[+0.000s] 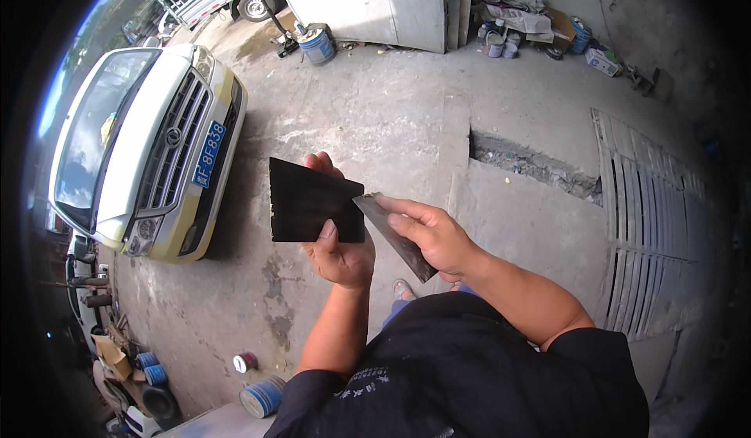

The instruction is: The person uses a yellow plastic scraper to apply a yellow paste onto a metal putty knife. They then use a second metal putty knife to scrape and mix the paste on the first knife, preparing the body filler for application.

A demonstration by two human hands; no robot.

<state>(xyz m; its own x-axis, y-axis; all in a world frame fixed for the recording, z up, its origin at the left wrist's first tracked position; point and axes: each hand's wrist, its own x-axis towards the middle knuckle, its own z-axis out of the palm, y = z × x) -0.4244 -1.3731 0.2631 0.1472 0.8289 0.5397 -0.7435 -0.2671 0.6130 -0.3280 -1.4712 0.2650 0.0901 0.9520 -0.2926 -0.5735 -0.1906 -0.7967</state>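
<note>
My left hand point(343, 259) holds a flat black plate point(314, 203), with the thumb on its face and the other fingers behind. Yellowish residue clings to the plate's left edge. In my right hand point(431, 232) is a narrower dark grey flat blade point(393, 232), probably a scraper, pinched between thumb and fingers and slanting down to the right. Its upper end, with a little yellowish residue, meets or overlaps the plate's right edge; whether they touch I cannot tell. Both are held above the concrete floor point(387, 115), in front of my body.
A white van with yellowish patches point(158, 156) stands at left. Paint pails point(317, 45) and a metal door point(375, 10) are at the back. A rubble-filled trench point(534, 162) and a metal grating point(645, 232) lie right. Another pail point(262, 397) and a small can point(245, 362) stand lower left.
</note>
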